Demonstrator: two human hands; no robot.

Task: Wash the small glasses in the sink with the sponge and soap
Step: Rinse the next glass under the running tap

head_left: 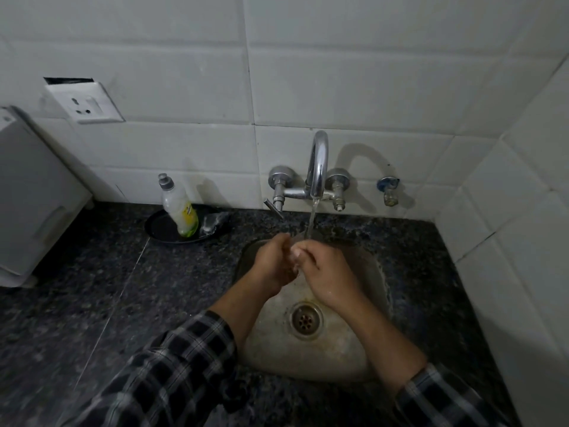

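Both hands meet over the steel sink, under the water running from the tap. My left hand and my right hand are curled toward each other around a small clear glass. Only a faint rim of the glass shows at the fingertips, where the stream lands; the rest is hidden by my fingers. The soap bottle stands in a black dish at the back left of the counter. A grey sponge lies beside the bottle in that dish.
Dark granite counter surrounds the sink. A white appliance stands at the far left. The wall holds a socket and a second small tap. The drain is open, below my wrists.
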